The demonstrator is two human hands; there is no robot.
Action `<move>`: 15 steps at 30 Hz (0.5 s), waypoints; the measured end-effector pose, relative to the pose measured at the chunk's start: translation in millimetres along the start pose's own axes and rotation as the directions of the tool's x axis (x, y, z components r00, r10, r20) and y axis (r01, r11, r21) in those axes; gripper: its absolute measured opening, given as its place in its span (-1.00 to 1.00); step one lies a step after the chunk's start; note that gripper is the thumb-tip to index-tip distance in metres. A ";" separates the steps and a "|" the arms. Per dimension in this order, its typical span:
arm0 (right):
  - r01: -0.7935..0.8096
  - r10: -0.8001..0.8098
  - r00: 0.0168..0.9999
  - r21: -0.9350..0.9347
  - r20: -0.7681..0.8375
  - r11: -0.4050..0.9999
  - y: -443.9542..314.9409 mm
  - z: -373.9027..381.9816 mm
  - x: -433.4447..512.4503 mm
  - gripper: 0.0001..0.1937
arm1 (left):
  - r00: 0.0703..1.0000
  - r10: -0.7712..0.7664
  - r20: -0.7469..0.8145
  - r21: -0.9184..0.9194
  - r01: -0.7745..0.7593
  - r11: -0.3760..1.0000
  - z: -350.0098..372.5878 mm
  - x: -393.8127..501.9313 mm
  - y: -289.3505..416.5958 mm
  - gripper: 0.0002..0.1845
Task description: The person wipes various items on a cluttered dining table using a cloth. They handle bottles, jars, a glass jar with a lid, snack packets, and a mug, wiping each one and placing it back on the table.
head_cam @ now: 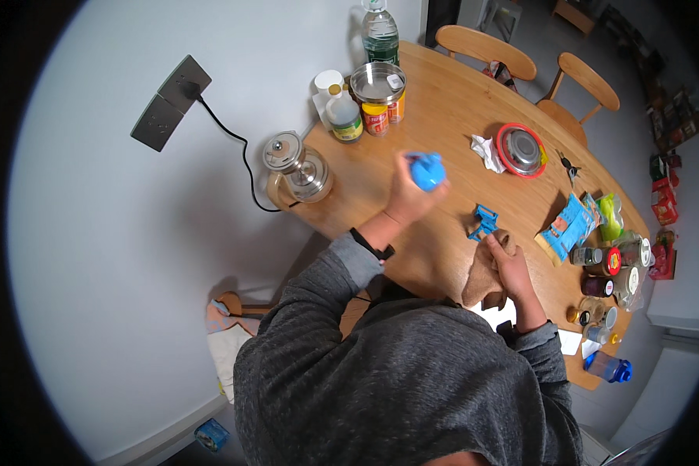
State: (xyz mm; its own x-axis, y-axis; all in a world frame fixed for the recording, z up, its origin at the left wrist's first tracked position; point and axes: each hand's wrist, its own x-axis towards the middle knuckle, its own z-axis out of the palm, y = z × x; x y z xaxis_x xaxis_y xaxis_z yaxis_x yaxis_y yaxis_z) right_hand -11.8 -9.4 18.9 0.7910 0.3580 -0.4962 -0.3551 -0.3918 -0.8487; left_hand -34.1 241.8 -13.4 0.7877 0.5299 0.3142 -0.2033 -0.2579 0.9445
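Raised over the wooden table (442, 116), my left hand (410, 195) grips a small glossy blue object (428, 172), whose kind I cannot tell. A brown cloth (483, 276) is bunched in my right hand (511, 269) near the table's near edge. A blue plastic frame-like piece (484, 222) shows just beyond the fingertips of that hand; whether the fingers hold it too, I cannot tell. The two hands are apart.
A glass kettle (311, 175) stands at the left by the wall. Bottles, tins and a steel bowl (378, 84) are behind it. A red-rimmed bowl (521, 150), crumpled tissue (488, 153), keys (569, 166), snack bag (568, 227) and several jars (606, 262) lie to the right.
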 end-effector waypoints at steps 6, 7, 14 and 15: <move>-0.021 0.055 0.989 0.241 -0.135 0.970 11.9 -12.4 -0.1 -0.63 | 0.897 -0.077 -0.436 0.022 0.096 0.995 -56.1 64.1 -61.5 -0.19; -0.012 0.051 0.988 0.256 -0.149 0.967 15.0 -13.7 2.0 -0.64 | 0.863 -0.133 -0.487 -0.034 0.133 0.991 -63.4 72.7 -72.1 -0.19; 0.009 0.041 0.981 0.257 -0.188 0.966 25.6 -16.3 8.3 -0.60 | 0.755 -0.131 -0.643 -0.040 0.137 0.990 -94.2 91.7 -132.9 -0.15; 0.008 0.040 0.982 0.249 -0.187 0.968 25.4 -15.7 7.5 -0.59 | 0.739 -0.134 -0.660 -0.036 0.147 0.988 -95.5 91.4 -139.5 -0.15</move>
State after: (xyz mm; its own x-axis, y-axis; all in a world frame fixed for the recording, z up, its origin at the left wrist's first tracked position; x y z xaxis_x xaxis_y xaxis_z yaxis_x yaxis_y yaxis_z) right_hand -7.0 -30.0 -3.5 0.8556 0.1772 -0.4864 -0.4613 -0.1655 -0.8717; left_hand 10.8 403.4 -107.4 0.2260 0.9594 0.1689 -0.1059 -0.1482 0.9833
